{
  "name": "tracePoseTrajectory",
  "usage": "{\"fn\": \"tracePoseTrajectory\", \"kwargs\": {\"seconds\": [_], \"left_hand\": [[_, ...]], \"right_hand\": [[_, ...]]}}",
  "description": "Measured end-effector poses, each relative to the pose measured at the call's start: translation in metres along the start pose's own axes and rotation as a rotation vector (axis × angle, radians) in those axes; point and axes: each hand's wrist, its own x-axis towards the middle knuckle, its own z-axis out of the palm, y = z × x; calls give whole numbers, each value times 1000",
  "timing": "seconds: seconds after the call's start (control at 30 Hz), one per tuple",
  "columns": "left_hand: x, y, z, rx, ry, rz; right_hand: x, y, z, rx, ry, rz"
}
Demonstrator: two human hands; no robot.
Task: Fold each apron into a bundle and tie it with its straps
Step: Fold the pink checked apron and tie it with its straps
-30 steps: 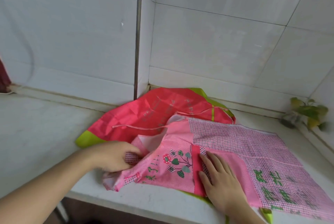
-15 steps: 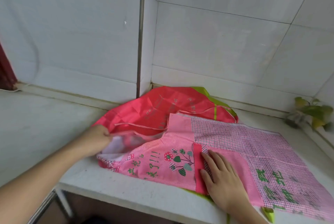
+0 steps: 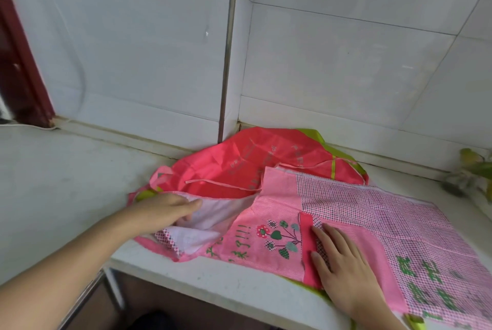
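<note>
A pink checked apron (image 3: 359, 212) with green print and a flower picture lies spread on the white counter (image 3: 66, 183). Its left end is turned back, showing white lining (image 3: 213, 210). My left hand (image 3: 165, 210) holds that turned-back edge, thumb on top, fingers tucked under the fabric. My right hand (image 3: 343, 266) lies flat with straight fingers on the apron beside its dark pink pocket band. A red apron (image 3: 239, 164) with lime-green trim lies crumpled underneath and behind, and a thin pink strap (image 3: 213, 183) runs across it.
Tiled walls meet in a corner with a metal pipe (image 3: 227, 50) just behind the aprons. A leafy plant (image 3: 474, 170) sits at the far right. The counter's front edge (image 3: 213, 279) runs below the aprons. A dark red frame (image 3: 21, 63) stands at left.
My left hand has pulled the pink apron's left end outward to the left and turned it back, exposing white lining. My right hand has stayed pressed on the apron.
</note>
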Motion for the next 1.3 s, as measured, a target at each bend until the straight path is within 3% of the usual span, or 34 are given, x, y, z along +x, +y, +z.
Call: {"fn": "tracePoseTrajectory", "kwargs": {"seconds": [0.1, 0.2, 0.27, 0.37, 0.43, 0.53, 0.6, 0.67, 0.7, 0.77, 0.83, 0.93, 1.07, 1.13, 1.2, 1.3], "left_hand": [[-18, 2, -17, -274, -178, 61], [-32, -1, -12, 32, -387, 140], [-28, -5, -2, 182, -287, 193], [-9, -14, 5, 5, 33, 244], [3, -18, 6, -68, 205, 170], [9, -19, 5, 33, 457, -40], [7, -17, 6, -98, 429, -115], [3, -10, 6, -419, 227, -105], [0, -7, 4, -472, 130, -76], [-8, -3, -2, -312, -40, -50], [-11, 1, -6, -13, -67, -46], [-8, 14, -3, 154, 154, 26], [9, 4, -6, -53, 485, -194], [12, -6, -10, -20, 574, -264], [8, -9, -5, 137, 613, -299], [-8, 7, 9, 536, 662, -80]], "right_hand": [[1, -1, 0, -4, -5, 3], [2, 0, 1, -7, -2, 1], [1, 1, 2, -10, 5, -3], [1, 2, 3, -4, 3, 1], [0, 2, 2, 0, 1, 4], [0, 0, 0, -4, 8, 7], [0, -1, -1, -9, 4, 3], [0, -1, -1, -5, 3, 3], [0, -2, -1, 1, 5, 4], [0, -2, -2, 2, 8, 3], [-1, -3, -2, -8, 6, 4], [-2, -5, -4, 0, 6, 7], [-4, -7, -7, 4, 0, 13], [-4, -6, -7, -8, -3, 12], [-3, -5, -7, -7, -4, 13], [-3, -8, -7, -14, -18, 15]]}}
